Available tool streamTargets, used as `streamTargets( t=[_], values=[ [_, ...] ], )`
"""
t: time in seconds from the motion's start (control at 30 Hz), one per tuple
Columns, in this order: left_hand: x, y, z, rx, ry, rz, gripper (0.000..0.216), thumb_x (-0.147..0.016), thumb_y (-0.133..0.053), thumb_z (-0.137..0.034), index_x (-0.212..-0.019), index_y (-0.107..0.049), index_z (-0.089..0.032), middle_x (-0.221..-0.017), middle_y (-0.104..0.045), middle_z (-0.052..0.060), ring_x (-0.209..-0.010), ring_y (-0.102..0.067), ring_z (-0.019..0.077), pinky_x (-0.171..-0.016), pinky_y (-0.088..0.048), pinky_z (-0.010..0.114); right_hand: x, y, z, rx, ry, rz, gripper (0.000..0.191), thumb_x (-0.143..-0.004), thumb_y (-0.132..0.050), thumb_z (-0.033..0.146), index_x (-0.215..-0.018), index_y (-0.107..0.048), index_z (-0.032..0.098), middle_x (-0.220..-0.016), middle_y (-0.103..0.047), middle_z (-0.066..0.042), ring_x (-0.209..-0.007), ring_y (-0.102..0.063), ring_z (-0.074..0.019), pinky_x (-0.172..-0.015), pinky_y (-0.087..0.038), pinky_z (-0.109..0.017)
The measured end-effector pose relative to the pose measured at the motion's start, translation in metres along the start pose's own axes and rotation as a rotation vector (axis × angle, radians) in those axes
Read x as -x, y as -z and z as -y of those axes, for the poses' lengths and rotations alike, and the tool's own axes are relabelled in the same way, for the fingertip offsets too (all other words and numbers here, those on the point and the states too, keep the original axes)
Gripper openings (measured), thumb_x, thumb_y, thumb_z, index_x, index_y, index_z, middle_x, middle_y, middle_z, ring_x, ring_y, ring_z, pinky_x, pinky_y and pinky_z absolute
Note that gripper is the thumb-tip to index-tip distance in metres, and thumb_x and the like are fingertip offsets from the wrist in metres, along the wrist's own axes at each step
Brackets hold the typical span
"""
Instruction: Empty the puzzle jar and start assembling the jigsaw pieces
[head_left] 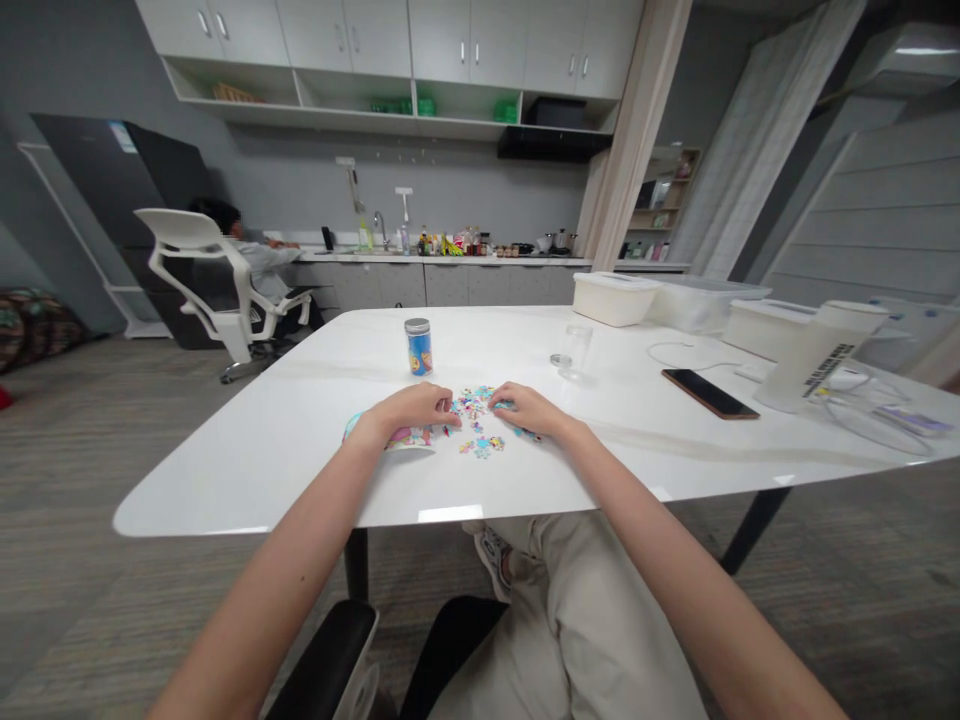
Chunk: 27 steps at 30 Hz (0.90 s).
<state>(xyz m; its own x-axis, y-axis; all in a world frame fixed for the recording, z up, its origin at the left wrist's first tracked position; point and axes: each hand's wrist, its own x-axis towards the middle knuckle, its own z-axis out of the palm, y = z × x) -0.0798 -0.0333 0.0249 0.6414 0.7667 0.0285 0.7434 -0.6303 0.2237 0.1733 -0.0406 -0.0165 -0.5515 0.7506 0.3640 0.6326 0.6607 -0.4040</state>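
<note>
Small colourful puzzle pieces [472,401] are spread in a loose heap on the white worktop [247,455], between the two hands and close to the near edge. The heap is flanked by the left hand [420,405] on one side and by the right hand [529,408] on the other, both held low with fingers bent and fingertips brought to its borders; whether a piece is pinched in either cannot be told at this size. A small cluster [482,446] of pieces, mostly light blue, is set nearer the edge, apart from the heap. A printed sheet [411,437] is partly covered by the left hand and wrist, and more pieces are partly hidden beneath the right hand. Beyond the left hand, a blue printed canister [419,350] is stood upright with its grey lid on. Beyond the right hand, a clear jar [577,352] is placed, with a round lid [559,359] laid just beside it. Farther right, a dark phone [709,393], a white tumbler [825,358] and pale storage boxes [615,300] are seen. In the background, a white chair [199,270] is occupied by another person [266,268].
</note>
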Motion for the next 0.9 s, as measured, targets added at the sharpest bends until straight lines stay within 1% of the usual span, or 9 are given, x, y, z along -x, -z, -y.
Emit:
streamTargets(
  t=[0.07,0.17,0.27,0.37,0.47,0.57,0.8,0.9],
  values=[
    [0.001,-0.002,0.0,0.016,0.007,-0.01,0.033,-0.079,-0.059,-0.052,-0.077,-0.061,-0.018,-0.071,-0.062,0.002,-0.06,-0.052,0.0147,-0.057,-0.034,0.025,0.0,0.0,0.001,0.015,0.006,-0.001,0.018,-0.087,-0.058,0.014,-0.099,-0.072,0.017,-0.105,-0.066,-0.009,-0.1,-0.063,-0.0193,-0.096,-0.046,-0.035],
    [0.001,-0.006,0.003,0.008,-0.006,-0.046,0.035,-0.084,-0.052,-0.051,-0.079,-0.061,-0.018,-0.071,-0.062,0.003,-0.061,-0.052,0.0154,-0.058,-0.034,0.026,-0.003,-0.003,0.005,0.025,0.028,0.01,0.018,-0.088,-0.058,0.016,-0.101,-0.071,0.016,-0.108,-0.065,-0.01,-0.101,-0.063,-0.0194,-0.097,-0.046,-0.034],
    [0.0,-0.01,0.008,0.006,-0.034,-0.088,0.029,-0.086,-0.048,-0.042,-0.082,-0.062,-0.017,-0.07,-0.061,0.002,-0.062,-0.051,0.0152,-0.059,-0.035,0.025,-0.005,-0.009,0.008,0.04,0.052,0.013,0.021,-0.09,-0.056,0.018,-0.106,-0.07,0.018,-0.118,-0.064,-0.011,-0.11,-0.061,-0.0202,-0.101,-0.044,-0.036],
    [0.0,-0.013,0.011,0.004,-0.042,-0.128,0.023,-0.085,-0.047,-0.034,-0.083,-0.063,-0.017,-0.07,-0.061,0.002,-0.064,-0.052,0.0152,-0.061,-0.036,0.025,-0.008,-0.015,0.013,0.069,0.089,0.048,0.029,-0.089,-0.054,0.015,-0.114,-0.067,0.02,-0.125,-0.063,-0.01,-0.119,-0.057,-0.0214,-0.105,-0.042,-0.038],
    [0.002,-0.015,0.013,0.007,-0.017,-0.153,0.02,-0.084,-0.047,-0.029,-0.085,-0.063,-0.017,-0.071,-0.06,0.002,-0.065,-0.052,0.0151,-0.062,-0.037,0.025,-0.009,-0.02,0.018,0.087,0.115,0.092,0.032,-0.088,-0.052,0.011,-0.115,-0.067,0.019,-0.123,-0.065,-0.011,-0.116,-0.059,-0.0222,-0.104,-0.042,-0.04],
    [0.003,-0.017,0.016,0.014,0.009,-0.172,0.018,-0.083,-0.048,-0.025,-0.088,-0.063,-0.016,-0.07,-0.059,0.001,-0.064,-0.051,0.0146,-0.062,-0.038,0.025,-0.01,-0.021,0.022,0.118,0.107,0.089,0.031,-0.087,-0.052,0.01,-0.113,-0.068,0.018,-0.121,-0.066,-0.011,-0.116,-0.059,-0.0229,-0.105,-0.042,-0.04],
    [0.005,-0.02,0.019,0.0,0.029,-0.191,0.021,-0.084,-0.047,-0.025,-0.093,-0.063,-0.016,-0.072,-0.059,0.001,-0.064,-0.05,0.0142,-0.063,-0.038,0.025,-0.015,-0.024,0.025,0.17,0.094,0.135,0.035,-0.089,-0.048,0.007,-0.116,-0.068,0.018,-0.121,-0.064,-0.013,-0.113,-0.06,-0.0239,-0.1,-0.044,-0.038],
    [0.005,-0.02,0.021,-0.002,0.03,-0.194,0.02,-0.084,-0.047,-0.025,-0.093,-0.063,-0.016,-0.071,-0.059,0.001,-0.063,-0.05,0.0143,-0.062,-0.038,0.025,-0.017,-0.024,0.026,0.164,0.073,0.138,0.029,-0.09,-0.051,0.01,-0.111,-0.069,0.018,-0.118,-0.065,-0.012,-0.112,-0.06,-0.0243,-0.1,-0.044,-0.037]
  ],
)
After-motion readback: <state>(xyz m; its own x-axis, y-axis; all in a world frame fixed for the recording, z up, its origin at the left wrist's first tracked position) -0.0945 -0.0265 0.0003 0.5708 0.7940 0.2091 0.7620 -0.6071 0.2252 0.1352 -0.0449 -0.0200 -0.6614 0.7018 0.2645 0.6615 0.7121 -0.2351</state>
